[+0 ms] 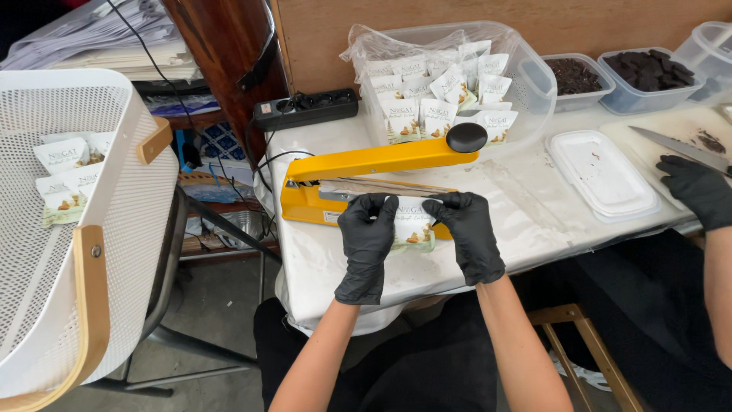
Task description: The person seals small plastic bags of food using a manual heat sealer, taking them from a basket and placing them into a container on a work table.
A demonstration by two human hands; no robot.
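Note:
Both my hands wear black gloves. My left hand [367, 243] and my right hand [470, 233] pinch the two top corners of a small white printed pouch [412, 223], holding its open end at the jaw of a yellow heat sealer [366, 164]. The sealer's arm, with a black round knob [466, 137], is raised. Behind the sealer a clear plastic tub [534, 80] holds several more of the same pouches [438, 95].
A white mesh basket [114, 206] at the left holds a few pouches [65, 179]. A co-worker's gloved hand [698, 191] rests at the right by a knife [679, 149] on a cutting board. Also there: a white lid [602, 175], tubs of dark pieces [648, 72], a power strip [305, 111].

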